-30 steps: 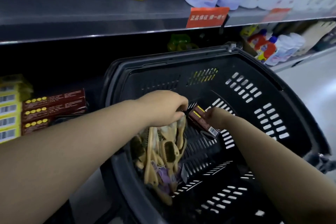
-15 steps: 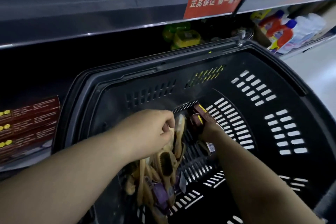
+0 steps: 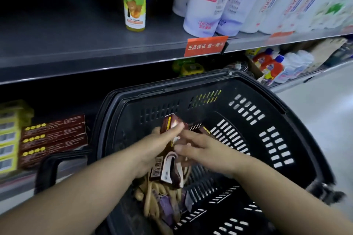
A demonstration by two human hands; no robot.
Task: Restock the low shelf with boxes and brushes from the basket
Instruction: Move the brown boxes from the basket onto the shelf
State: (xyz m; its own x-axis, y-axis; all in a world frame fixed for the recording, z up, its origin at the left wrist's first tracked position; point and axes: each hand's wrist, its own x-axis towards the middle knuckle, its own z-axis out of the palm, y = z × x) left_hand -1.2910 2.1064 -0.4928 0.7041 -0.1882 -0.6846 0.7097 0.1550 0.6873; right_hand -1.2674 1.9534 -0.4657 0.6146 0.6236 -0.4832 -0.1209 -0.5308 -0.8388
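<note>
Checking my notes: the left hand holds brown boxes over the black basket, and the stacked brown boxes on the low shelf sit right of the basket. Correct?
No. In the head view the stacked boxes sit left of the black basket; the left hand does hold brown boxes over it.

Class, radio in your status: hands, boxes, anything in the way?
Left hand grips brown boxes over basket. Right hand open beside them. Brushes lie underneath; nothing blocking seen.

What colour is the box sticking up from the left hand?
The box is dark brown with a yellow band along one edge; the head view shows it.
</note>
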